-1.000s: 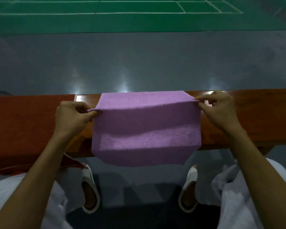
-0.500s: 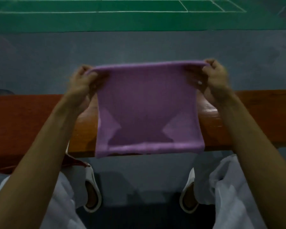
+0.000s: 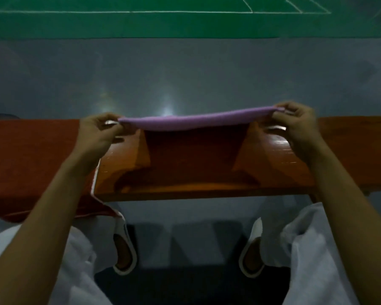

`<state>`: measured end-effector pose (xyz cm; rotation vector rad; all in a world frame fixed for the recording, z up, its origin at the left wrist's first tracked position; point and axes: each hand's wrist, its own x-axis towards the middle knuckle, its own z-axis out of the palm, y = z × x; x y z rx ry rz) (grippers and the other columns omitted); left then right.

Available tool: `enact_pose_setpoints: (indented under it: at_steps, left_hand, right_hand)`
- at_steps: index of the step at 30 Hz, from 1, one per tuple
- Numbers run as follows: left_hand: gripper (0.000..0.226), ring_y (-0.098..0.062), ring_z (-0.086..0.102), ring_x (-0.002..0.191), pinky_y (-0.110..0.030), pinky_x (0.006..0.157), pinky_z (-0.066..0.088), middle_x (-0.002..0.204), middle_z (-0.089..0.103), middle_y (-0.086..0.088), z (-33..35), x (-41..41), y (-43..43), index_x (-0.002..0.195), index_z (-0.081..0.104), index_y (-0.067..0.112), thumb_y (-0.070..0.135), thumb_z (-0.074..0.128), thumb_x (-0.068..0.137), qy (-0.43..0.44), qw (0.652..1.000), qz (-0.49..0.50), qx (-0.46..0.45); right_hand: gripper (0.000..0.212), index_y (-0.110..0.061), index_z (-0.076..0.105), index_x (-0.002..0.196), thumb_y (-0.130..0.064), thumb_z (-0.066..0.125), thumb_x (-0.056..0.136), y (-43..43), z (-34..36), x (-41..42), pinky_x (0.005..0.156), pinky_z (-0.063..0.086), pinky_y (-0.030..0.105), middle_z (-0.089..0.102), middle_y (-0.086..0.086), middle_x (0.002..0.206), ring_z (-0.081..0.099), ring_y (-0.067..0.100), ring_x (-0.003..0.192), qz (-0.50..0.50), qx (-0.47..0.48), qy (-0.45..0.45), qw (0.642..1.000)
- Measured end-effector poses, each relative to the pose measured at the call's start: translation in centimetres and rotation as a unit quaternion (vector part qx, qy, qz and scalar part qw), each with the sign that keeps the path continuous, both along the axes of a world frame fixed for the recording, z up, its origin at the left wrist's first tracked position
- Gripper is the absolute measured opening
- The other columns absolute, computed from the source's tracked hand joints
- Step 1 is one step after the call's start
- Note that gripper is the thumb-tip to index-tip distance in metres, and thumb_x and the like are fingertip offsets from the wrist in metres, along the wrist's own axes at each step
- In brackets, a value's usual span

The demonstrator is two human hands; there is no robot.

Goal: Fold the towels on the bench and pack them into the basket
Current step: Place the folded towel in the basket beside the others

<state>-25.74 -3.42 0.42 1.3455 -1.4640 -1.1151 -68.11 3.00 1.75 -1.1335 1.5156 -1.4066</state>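
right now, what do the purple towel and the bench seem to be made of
The purple towel looks like soft cloth, probably terry or microfibre: matte, slightly fuzzy, and it sags in the middle between the left hand and the right hand. The bench looks like wood under a glossy varnish: orange-brown tone, bright reflections on top; the grain is too dim to make out.

Both arms reach forward from near corners of view, forearms bare, angled slightly inward toward far side. Left grip (image 3: 98,130) left of centre: back of hand up, fingers curled, thumb and fingertips pinching left end of purple towel (image 3: 196,122). Right grip (image 3: 297,124) right of centre, a little farther out than left: knuckles up, fingers curled, pinching right end of same towel. Grips well apart, roughly level with each other. Wrists nearly straight, in line with forearms.
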Motion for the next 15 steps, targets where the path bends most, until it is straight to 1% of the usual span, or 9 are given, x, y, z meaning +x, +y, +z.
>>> enact_pose_setpoints:
  at_steps: [1, 2, 4, 5, 7, 9, 12, 13, 15]
  left_hand:
    - [0.009, -0.028, 0.077, 0.091, -0.041, 0.080, 0.058, 0.092, 0.078, -0.013, -0.4, 0.4, 0.2, 0.098, 0.074, 0.009, 0.004, 0.072, 0.091, -0.063, 0.998, -0.012, 0.017]
    - [0.009, -0.031, 0.077, 0.088, -0.041, 0.079, 0.057, 0.088, 0.078, -0.014, -0.7, 0.8, 0.4, 0.097, 0.074, 0.005, 0.001, 0.072, 0.090, -0.119, 0.992, -0.028, 0.037]
    - [0.010, -0.034, 0.076, 0.085, -0.039, 0.075, 0.057, 0.083, 0.078, -0.013, -0.9, 1.3, 0.8, 0.094, 0.075, 0.003, -0.004, 0.071, 0.088, -0.199, 0.973, -0.073, 0.091]
    - [0.011, -0.034, 0.076, 0.083, -0.038, 0.073, 0.056, 0.082, 0.078, -0.013, -0.9, 1.5, 0.9, 0.094, 0.075, 0.003, -0.005, 0.071, 0.087, -0.223, 0.961, -0.102, 0.126]
    - [0.012, -0.030, 0.076, 0.076, -0.033, 0.067, 0.055, 0.083, 0.078, -0.015, -1.0, 1.7, 1.2, 0.097, 0.074, 0.000, -0.006, 0.068, 0.089, -0.259, 0.930, -0.169, 0.197]
    - [0.013, -0.027, 0.074, 0.069, -0.027, 0.059, 0.052, 0.084, 0.077, -0.019, -1.2, 1.8, 1.3, 0.096, 0.074, -0.001, -0.007, 0.064, 0.091, -0.285, 0.893, -0.235, 0.256]
    - [0.012, -0.023, 0.068, 0.061, -0.023, 0.052, 0.046, 0.082, 0.076, -0.023, -1.4, 1.8, 1.5, 0.093, 0.074, -0.003, -0.008, 0.064, 0.091, -0.314, 0.841, -0.312, 0.312]
    - [0.011, -0.021, 0.069, 0.060, -0.022, 0.051, 0.045, 0.081, 0.075, -0.023, -1.4, 1.8, 1.6, 0.093, 0.074, -0.003, -0.008, 0.064, 0.091, -0.324, 0.825, -0.334, 0.322]
    - [0.009, -0.020, 0.071, 0.063, -0.022, 0.053, 0.045, 0.081, 0.076, -0.021, -1.3, 1.8, 1.6, 0.093, 0.074, 0.000, -0.005, 0.067, 0.090, -0.337, 0.794, -0.383, 0.332]
  right_hand:
    - [0.022, -0.010, 0.065, 0.089, 0.009, 0.056, 0.095, 0.4, -0.6, 0.0, 0.064, 0.061, 0.028, 0.074, 0.001, 0.067, 0.073, 0.017, 0.065, 0.009, 0.039, 0.041, 0.998]
    - [0.022, -0.008, 0.066, 0.087, 0.010, 0.057, 0.094, 0.8, -1.0, -0.1, 0.061, 0.060, 0.026, 0.073, 0.001, 0.064, 0.071, 0.016, 0.062, 0.029, 0.077, 0.092, 0.992]
    - [0.015, -0.003, 0.070, 0.090, 0.008, 0.059, 0.093, 1.4, -1.4, -0.5, 0.061, 0.060, 0.028, 0.074, 0.007, 0.067, 0.071, 0.022, 0.065, 0.092, 0.155, 0.182, 0.967]
    - [0.012, 0.000, 0.071, 0.093, 0.006, 0.060, 0.093, 1.6, -1.5, -0.7, 0.062, 0.060, 0.030, 0.075, 0.012, 0.071, 0.072, 0.024, 0.066, 0.125, 0.194, 0.207, 0.951]
    - [0.012, 0.002, 0.072, 0.095, 0.003, 0.061, 0.094, 1.8, -1.6, -1.2, 0.065, 0.058, 0.032, 0.075, 0.019, 0.077, 0.071, 0.025, 0.068, 0.179, 0.266, 0.227, 0.920]
    - [0.013, 0.000, 0.074, 0.092, 0.001, 0.061, 0.094, 1.9, -1.7, -1.3, 0.064, 0.058, 0.030, 0.075, 0.021, 0.079, 0.072, 0.027, 0.070, 0.234, 0.331, 0.241, 0.882]
    - [0.011, 0.000, 0.074, 0.089, 0.000, 0.063, 0.094, 2.1, -1.9, -1.7, 0.063, 0.058, 0.030, 0.074, 0.025, 0.084, 0.073, 0.030, 0.073, 0.302, 0.408, 0.247, 0.826]
    - [0.011, 0.001, 0.074, 0.089, -0.001, 0.065, 0.094, 2.1, -1.9, -1.9, 0.066, 0.059, 0.033, 0.074, 0.026, 0.086, 0.074, 0.034, 0.076, 0.323, 0.425, 0.253, 0.807]
    - [0.010, 0.001, 0.075, 0.091, -0.005, 0.068, 0.093, 2.3, -1.8, -2.1, 0.079, 0.061, 0.046, 0.073, 0.030, 0.092, 0.074, 0.044, 0.087, 0.373, 0.455, 0.259, 0.766]
